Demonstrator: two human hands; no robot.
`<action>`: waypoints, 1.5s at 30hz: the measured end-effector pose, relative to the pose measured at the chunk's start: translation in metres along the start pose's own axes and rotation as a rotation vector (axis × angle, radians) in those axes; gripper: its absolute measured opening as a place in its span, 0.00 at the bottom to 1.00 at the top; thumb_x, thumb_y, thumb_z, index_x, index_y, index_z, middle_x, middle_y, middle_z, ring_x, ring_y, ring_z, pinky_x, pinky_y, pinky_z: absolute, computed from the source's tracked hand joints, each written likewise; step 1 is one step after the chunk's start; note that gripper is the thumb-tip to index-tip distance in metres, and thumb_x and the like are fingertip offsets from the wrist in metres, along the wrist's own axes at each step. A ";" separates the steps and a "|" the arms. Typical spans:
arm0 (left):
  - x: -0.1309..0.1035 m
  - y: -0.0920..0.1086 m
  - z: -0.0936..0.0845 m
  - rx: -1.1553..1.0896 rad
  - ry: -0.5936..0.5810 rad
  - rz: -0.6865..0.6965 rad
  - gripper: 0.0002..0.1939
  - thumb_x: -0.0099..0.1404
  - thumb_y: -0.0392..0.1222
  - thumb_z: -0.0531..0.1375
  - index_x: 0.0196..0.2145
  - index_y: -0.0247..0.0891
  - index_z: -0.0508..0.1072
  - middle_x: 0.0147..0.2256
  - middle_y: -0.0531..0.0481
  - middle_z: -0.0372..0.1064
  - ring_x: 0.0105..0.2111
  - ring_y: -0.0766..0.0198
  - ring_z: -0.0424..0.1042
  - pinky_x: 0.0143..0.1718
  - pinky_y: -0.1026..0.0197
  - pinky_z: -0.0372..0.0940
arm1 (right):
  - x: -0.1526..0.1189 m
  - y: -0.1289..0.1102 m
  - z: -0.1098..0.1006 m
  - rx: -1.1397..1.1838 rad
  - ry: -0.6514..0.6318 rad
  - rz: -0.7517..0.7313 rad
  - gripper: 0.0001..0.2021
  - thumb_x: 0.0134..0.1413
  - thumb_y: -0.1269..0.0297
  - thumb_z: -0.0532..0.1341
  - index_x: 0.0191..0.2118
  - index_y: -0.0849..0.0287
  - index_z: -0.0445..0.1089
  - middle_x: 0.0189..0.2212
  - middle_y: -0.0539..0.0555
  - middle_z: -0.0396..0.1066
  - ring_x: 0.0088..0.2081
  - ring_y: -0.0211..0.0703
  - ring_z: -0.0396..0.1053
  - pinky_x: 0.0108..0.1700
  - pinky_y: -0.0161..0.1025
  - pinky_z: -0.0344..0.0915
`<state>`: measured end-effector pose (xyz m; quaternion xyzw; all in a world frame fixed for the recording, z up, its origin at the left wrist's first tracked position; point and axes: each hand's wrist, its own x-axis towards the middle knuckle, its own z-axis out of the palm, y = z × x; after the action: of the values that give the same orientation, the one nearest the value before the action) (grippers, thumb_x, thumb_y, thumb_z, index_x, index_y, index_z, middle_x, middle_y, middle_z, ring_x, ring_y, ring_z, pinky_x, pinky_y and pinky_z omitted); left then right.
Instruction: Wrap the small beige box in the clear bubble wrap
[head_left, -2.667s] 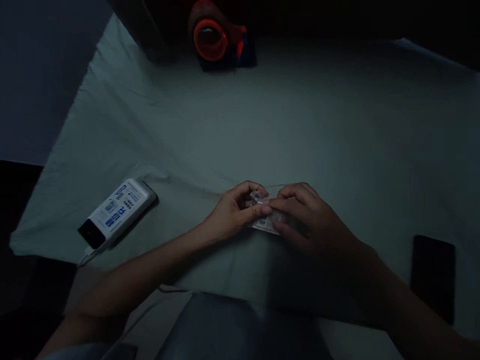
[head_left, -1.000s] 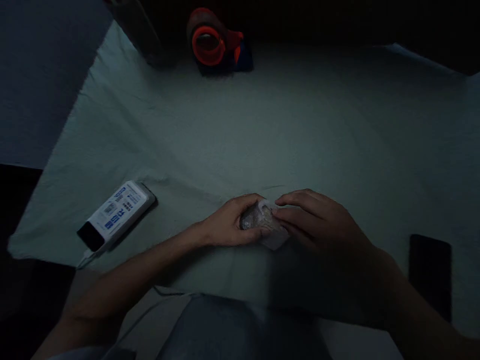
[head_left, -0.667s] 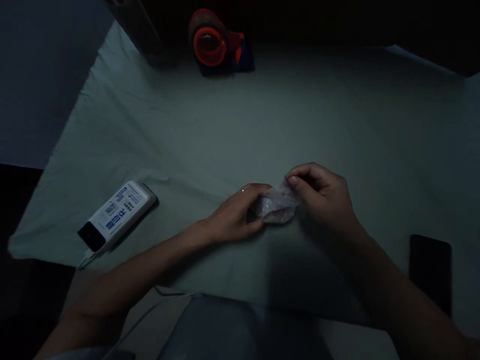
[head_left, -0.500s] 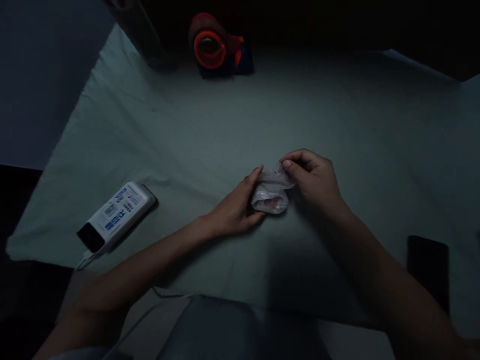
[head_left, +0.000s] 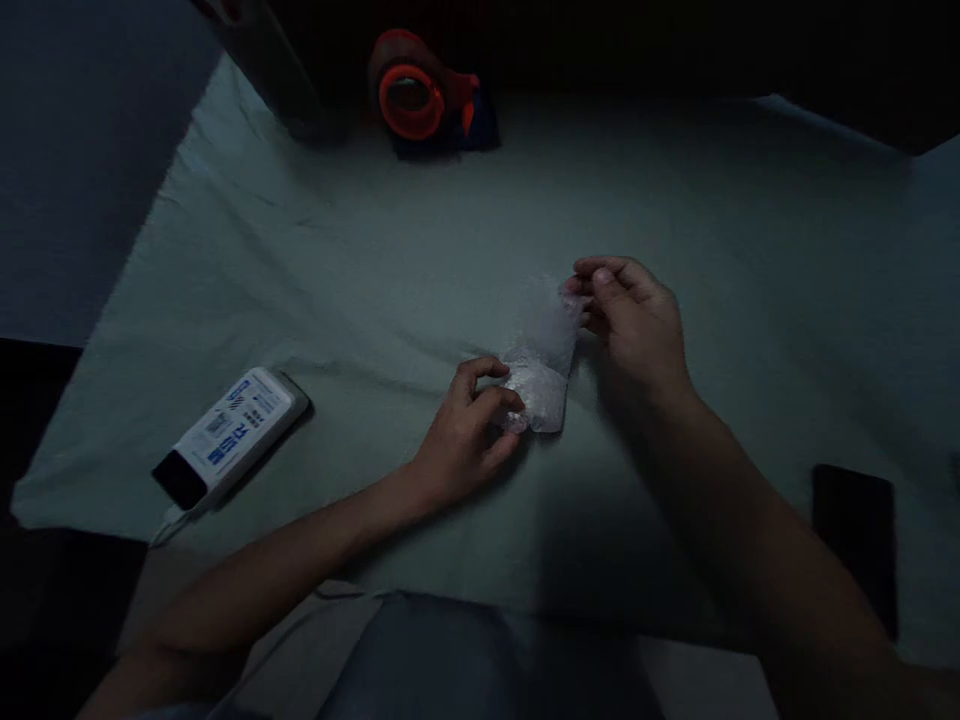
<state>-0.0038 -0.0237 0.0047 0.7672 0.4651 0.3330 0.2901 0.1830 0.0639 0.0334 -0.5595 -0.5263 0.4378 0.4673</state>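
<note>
A clear, crinkled plastic wrap (head_left: 546, 395) lies on the pale green cloth near the middle, its lower part bunched into a bundle and its upper part stretched up and to the right. Curled fingers of my left hand (head_left: 472, 430) grip the bundle's left side. At the wrap's upper right edge, my right hand (head_left: 637, 320) pinches the thin plastic between thumb and fingers. What is inside the bundle cannot be made out.
An orange-red tape dispenser (head_left: 411, 100) stands at the back. A white box-like device (head_left: 236, 425) with blue print and a cable lies at the left. A dark phone-like object (head_left: 855, 540) is at the right. The green cloth (head_left: 390, 230) covers the table.
My right hand has moved up, drawing the wrap's upper part out longer. My left hand's fingers have curled over the bundle, whose open end no longer shows.
</note>
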 end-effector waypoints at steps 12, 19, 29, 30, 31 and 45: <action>0.010 -0.003 -0.020 0.097 0.016 -0.117 0.16 0.60 0.35 0.55 0.48 0.36 0.65 0.27 0.55 0.63 0.26 0.68 0.65 0.32 0.64 0.62 | -0.068 0.003 -0.005 -0.649 -0.169 -0.129 0.17 0.53 0.63 0.57 0.50 0.58 0.64 0.32 0.54 0.69 0.28 0.42 0.67 0.33 0.42 0.65; -0.001 -0.023 -0.028 0.278 -0.081 -0.210 0.28 0.58 0.34 0.53 0.58 0.33 0.57 0.33 0.48 0.68 0.34 0.59 0.69 0.39 0.55 0.65 | -0.069 0.028 -0.040 -0.672 -0.046 -0.005 0.19 0.51 0.65 0.55 0.50 0.59 0.63 0.28 0.51 0.68 0.25 0.40 0.67 0.30 0.40 0.65; 0.016 -0.024 -0.042 0.290 -0.183 0.143 0.25 0.64 0.40 0.52 0.58 0.39 0.59 0.49 0.46 0.70 0.63 0.51 0.52 0.64 0.37 0.26 | -0.069 0.023 -0.053 -0.952 -0.123 -0.492 0.26 0.50 0.75 0.55 0.57 0.54 0.61 0.64 0.59 0.46 0.65 0.63 0.42 0.61 0.65 0.50; 0.019 -0.023 -0.045 0.264 -0.176 0.103 0.20 0.66 0.41 0.50 0.55 0.38 0.63 0.45 0.48 0.73 0.60 0.54 0.59 0.65 0.38 0.27 | -0.067 0.022 -0.055 -0.989 -0.174 -0.523 0.24 0.50 0.76 0.55 0.53 0.55 0.64 0.66 0.57 0.42 0.66 0.63 0.38 0.62 0.65 0.49; 0.021 -0.021 -0.048 0.229 -0.164 0.067 0.17 0.68 0.42 0.49 0.51 0.37 0.67 0.43 0.48 0.74 0.56 0.56 0.65 0.66 0.40 0.29 | -0.066 0.023 -0.057 -1.012 -0.221 -0.550 0.21 0.49 0.78 0.54 0.49 0.57 0.67 0.67 0.55 0.39 0.67 0.64 0.36 0.62 0.65 0.48; -0.019 0.001 -0.031 0.242 -0.582 0.469 0.13 0.70 0.35 0.48 0.43 0.32 0.72 0.32 0.44 0.73 0.36 0.60 0.72 0.39 0.59 0.68 | -0.112 0.045 -0.081 -1.004 -0.459 -0.616 0.11 0.51 0.79 0.54 0.29 0.59 0.71 0.54 0.59 0.67 0.63 0.61 0.51 0.58 0.66 0.52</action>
<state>-0.0339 -0.0377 0.0197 0.9437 0.2113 0.1015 0.2333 0.2637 -0.0528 0.0034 -0.4253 -0.8912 0.0919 0.1278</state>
